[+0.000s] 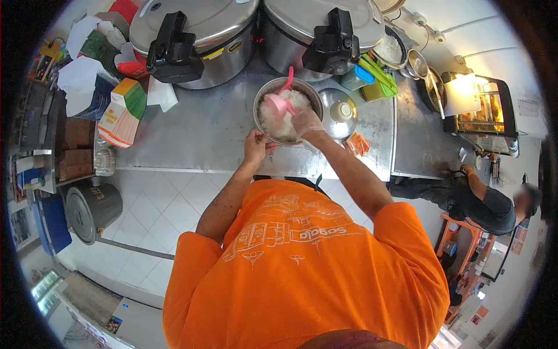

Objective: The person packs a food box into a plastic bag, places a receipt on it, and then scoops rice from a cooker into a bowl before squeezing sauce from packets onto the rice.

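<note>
A round metal bowl (257, 110) of white rice (299, 100) sits on the steel counter in front of me. My right hand (307, 123), in a clear glove, is over the rice and closed on a pink scoop (278, 106), whose cup points left. A second pink-red handle (288, 78) sticks up at the bowl's far side; its lower end is hidden. My left hand (256, 146) grips the bowl's near-left rim with its fingers. Right of the bowl lies a round metal lid (329, 98) with a pale knob.
Two large steel cookers (218, 61) with black handles stand behind the bowl. Folded cartons (122, 113) are stacked at left, and green-lidded containers (378, 87) at right. An orange packet (357, 143) lies near the counter's front edge. Another person (488, 200) stands at far right.
</note>
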`<state>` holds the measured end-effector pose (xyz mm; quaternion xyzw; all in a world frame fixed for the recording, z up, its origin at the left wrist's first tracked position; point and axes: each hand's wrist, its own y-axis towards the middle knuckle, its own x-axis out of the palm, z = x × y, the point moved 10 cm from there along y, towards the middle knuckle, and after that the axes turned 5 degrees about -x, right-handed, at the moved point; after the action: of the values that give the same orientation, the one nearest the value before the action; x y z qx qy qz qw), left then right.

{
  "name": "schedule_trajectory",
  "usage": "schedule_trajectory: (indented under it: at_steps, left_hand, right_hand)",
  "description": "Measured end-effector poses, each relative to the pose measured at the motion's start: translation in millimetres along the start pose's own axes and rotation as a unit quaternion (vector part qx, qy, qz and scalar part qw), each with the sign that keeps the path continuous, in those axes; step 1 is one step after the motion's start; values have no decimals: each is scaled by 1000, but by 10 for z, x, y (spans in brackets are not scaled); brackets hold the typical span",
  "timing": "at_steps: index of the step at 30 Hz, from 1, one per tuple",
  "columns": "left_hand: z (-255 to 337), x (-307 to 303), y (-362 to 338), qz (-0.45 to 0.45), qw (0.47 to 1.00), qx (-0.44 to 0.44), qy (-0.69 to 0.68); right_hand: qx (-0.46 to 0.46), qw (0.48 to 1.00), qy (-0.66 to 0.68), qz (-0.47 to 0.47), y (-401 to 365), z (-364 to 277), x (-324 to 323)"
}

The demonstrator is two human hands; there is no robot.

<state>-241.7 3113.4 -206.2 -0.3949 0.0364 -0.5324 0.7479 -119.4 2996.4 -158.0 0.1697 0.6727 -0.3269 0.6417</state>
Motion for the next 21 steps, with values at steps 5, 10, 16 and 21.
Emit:
schedule_trajectory:
  at_steps: [5, 10, 16, 21]
  left_hand:
    - [-35, -33, 8, 20, 1000, 6, -8]
    - [-73, -35, 76, 10, 1000, 11, -18]
    - [-18, -26, 49, 42, 999, 18, 29]
    - [31, -9, 29, 43, 998, 16, 31]
  right_hand:
    - [201, 971, 112, 65, -75, 253, -528]
    - [-69, 992, -55, -92, -147, -281, -111]
    - [109, 979, 74, -153, -245, 332, -17]
    - [104, 994, 16, -19, -264, 506, -903]
